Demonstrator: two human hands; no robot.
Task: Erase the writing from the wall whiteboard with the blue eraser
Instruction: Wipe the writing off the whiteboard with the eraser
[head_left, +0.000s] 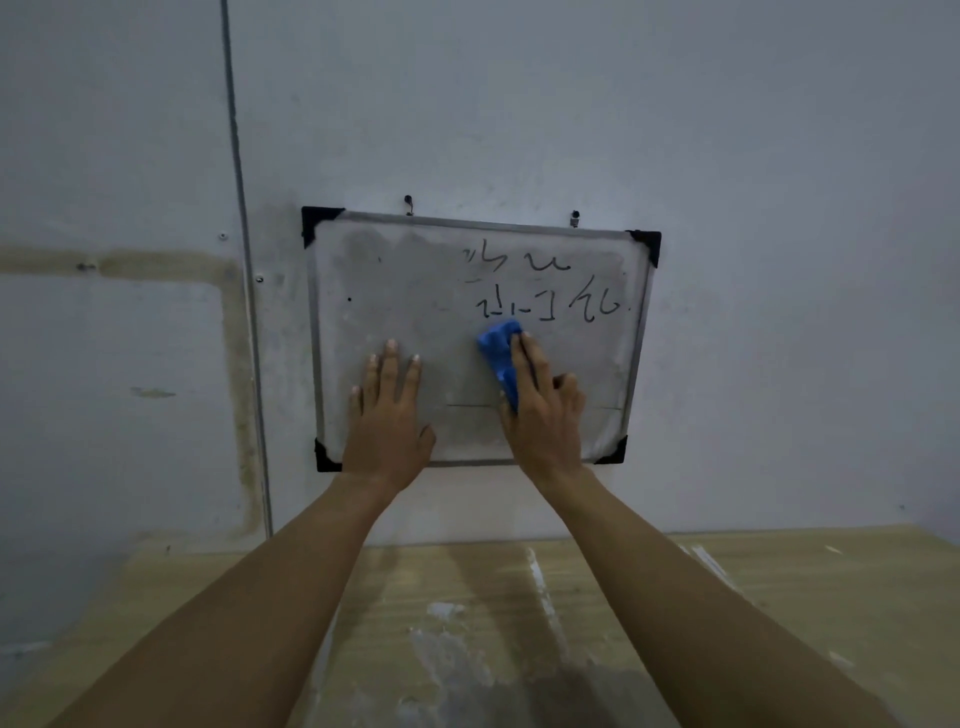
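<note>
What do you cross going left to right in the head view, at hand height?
Wall pipe → left frame edge of the whiteboard → left hand, flat on the board → blue eraser → right hand gripping it → the whiteboard's right frame edge.

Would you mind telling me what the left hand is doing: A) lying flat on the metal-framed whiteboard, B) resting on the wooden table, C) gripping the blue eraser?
A: the left hand lies flat with straight fingers on the metal-framed whiteboard; the right hand holds the blue eraser.
</note>
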